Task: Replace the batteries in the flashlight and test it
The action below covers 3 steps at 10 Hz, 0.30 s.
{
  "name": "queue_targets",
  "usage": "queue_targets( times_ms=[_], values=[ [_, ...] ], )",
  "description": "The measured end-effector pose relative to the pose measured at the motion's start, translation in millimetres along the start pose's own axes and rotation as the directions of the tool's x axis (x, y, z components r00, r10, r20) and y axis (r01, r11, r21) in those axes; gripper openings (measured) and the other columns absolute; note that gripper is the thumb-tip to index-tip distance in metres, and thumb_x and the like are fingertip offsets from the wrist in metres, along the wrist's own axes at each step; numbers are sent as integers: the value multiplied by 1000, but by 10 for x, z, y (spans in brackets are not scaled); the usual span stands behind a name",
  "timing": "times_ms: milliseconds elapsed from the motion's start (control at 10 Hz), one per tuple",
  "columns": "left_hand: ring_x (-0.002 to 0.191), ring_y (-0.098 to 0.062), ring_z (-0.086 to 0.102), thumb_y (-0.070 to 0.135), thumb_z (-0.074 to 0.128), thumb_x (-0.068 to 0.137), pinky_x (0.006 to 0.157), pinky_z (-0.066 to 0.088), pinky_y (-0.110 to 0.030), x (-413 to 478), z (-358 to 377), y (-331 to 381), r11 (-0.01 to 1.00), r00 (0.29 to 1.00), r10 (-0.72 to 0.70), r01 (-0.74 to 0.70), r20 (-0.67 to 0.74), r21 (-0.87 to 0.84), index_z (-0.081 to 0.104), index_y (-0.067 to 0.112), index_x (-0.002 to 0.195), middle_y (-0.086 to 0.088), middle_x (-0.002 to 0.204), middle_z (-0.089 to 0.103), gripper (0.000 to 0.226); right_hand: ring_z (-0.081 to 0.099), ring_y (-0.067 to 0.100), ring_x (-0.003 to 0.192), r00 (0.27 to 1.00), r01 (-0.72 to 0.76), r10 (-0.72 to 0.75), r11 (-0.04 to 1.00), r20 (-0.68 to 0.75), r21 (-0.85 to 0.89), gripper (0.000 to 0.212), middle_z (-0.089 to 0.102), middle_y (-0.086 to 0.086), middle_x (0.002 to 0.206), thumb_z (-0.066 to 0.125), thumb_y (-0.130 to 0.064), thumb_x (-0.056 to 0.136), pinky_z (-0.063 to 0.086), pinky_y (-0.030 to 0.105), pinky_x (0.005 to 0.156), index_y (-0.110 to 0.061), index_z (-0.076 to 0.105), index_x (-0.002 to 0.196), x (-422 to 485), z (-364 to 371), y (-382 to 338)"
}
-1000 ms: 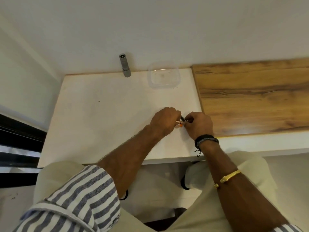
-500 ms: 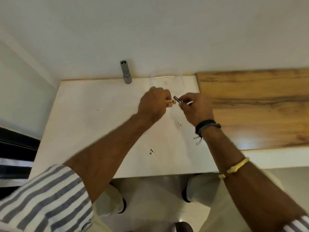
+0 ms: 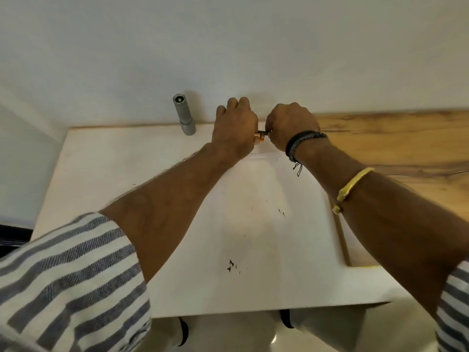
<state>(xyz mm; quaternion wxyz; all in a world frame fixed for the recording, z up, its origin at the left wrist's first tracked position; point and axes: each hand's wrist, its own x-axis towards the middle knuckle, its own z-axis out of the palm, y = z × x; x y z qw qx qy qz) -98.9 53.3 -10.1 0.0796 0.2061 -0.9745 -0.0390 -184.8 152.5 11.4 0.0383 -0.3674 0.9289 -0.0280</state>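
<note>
Holding small orange-tipped batteries (image 3: pixel 259 139) pinched between left hand (image 3: pixel 234 130) and right hand (image 3: pixel 289 128); flashlight (image 3: pixel 184 114) stood apart, upright, apparently unloaded; insertion and testing remained.

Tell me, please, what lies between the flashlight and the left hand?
Nothing: the head view shows only bare white tabletop between the flashlight and the left hand.
</note>
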Motion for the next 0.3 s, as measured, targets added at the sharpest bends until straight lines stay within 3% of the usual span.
queue_targets(
  times_ms=[100, 200, 300],
  values=[
    [109, -27, 46, 33, 76, 83, 89, 38, -39, -4, 3, -16, 1000, 1000, 4, -5, 29, 22, 74, 18, 97, -6, 113, 53, 21, 68, 31, 97, 1000, -13, 13, 1000, -4, 23, 21, 69, 9, 109, 67, -17, 91, 59, 40, 83, -22, 72, 111, 0, 35, -3],
    [109, -24, 47, 24, 78, 82, 90, 40, -35, -62, -75, -85, 988, 998, -55, 55, 2, -144, 72, 19, 95, -4, 114, 53, 16, 68, 27, 101, 997, -50, 57, 987, -44, 155, 27, 72, 4, 113, 68, -13, 88, 58, 38, 86, -27, 74, 110, -42, 18, 55],
    [98, -17, 51, 20, 73, 86, 79, 41, -27, -234, -128, -151, 877, 968, -232, 166, -94, -451, 70, 18, 92, -4, 108, 54, 8, 68, 22, 102, 976, -102, 165, 925, -145, 367, 29, 74, 0, 111, 66, -10, 88, 54, 30, 85, -26, 76, 109, -169, 26, 149]
  ],
)
